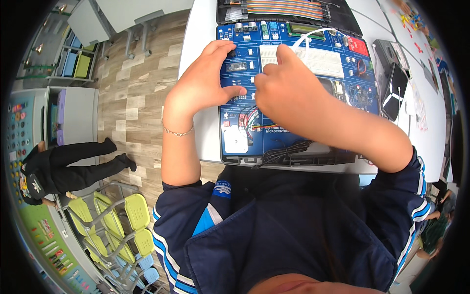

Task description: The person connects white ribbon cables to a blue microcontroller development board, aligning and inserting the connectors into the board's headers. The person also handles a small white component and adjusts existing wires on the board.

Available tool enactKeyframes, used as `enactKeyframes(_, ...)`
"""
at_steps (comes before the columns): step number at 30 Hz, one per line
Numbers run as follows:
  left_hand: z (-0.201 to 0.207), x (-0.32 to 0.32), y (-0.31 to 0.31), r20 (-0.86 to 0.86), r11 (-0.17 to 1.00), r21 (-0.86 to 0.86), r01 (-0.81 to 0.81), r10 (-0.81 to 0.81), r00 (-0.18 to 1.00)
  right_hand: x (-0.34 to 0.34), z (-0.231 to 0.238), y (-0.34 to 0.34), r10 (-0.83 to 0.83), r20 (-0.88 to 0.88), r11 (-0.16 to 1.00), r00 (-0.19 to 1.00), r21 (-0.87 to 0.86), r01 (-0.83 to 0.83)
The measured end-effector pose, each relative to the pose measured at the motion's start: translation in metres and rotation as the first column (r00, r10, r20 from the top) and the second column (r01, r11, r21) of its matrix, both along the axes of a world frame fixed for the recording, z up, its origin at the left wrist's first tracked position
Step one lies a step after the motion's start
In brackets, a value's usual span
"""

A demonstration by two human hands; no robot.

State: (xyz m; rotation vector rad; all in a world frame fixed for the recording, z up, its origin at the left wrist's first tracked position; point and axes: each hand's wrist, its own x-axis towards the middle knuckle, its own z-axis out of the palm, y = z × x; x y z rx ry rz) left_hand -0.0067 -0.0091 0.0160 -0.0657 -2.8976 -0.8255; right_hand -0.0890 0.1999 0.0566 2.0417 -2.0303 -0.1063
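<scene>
Here's the blue electronics board (301, 110), flat in its case on the worktop (207, 139) right in front of you, and the white breadboard (325, 64) sits in its upper middle. The breadboard's long axis runs left to right, roughly level across your view, and your right hand (289, 88) is the nearer one, over its lower left part. Those right fingers are curled inward; whether they pinch anything, you can't tell from here, as the back of the hand hides their tips.

Over at the board's left side, your left hand (203, 81) is spread, thumb and fingers well apart, grasping nothing that shows. The breadboard lies to the right of it.

Now the room: the breadboard's right part lies uncovered beside your right hand, but a white cable (313, 33) arches over its top edge, a likely snag. Beyond, the lid with its rainbow ribbon wires (286, 9) closes off the far side. Nearer you, a bundled black cable (286, 151) lies across the case's front edge. To the left, a bare strip of worktop; to the right, a black device (393, 93) just beside the case.
</scene>
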Motion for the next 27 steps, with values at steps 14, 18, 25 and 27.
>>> enactKeyframes(14,0.002,0.003,0.001,0.005,1.0,-0.021,0.0,0.0,1.0,-0.01,0.006,-0.002,0.058,0.046,0.998,0.997,-0.022,-0.058)
enactKeyframes(18,-0.001,0.001,0.001,-0.019,1.0,0.015,0.013,-0.013,1.0,0.0,0.012,0.005,0.043,0.014,0.999,0.999,-0.02,-0.043)
enactKeyframes(25,0.006,0.007,0.003,0.036,0.995,0.097,-0.014,0.01,0.999,-0.033,0.064,0.057,-0.041,0.636,0.812,0.771,-0.428,0.396)
enactKeyframes(27,0.006,-0.005,0.003,0.023,0.991,0.127,0.035,-0.039,0.999,-0.053,0.083,0.106,-0.085,0.767,0.667,0.636,-0.43,0.609)
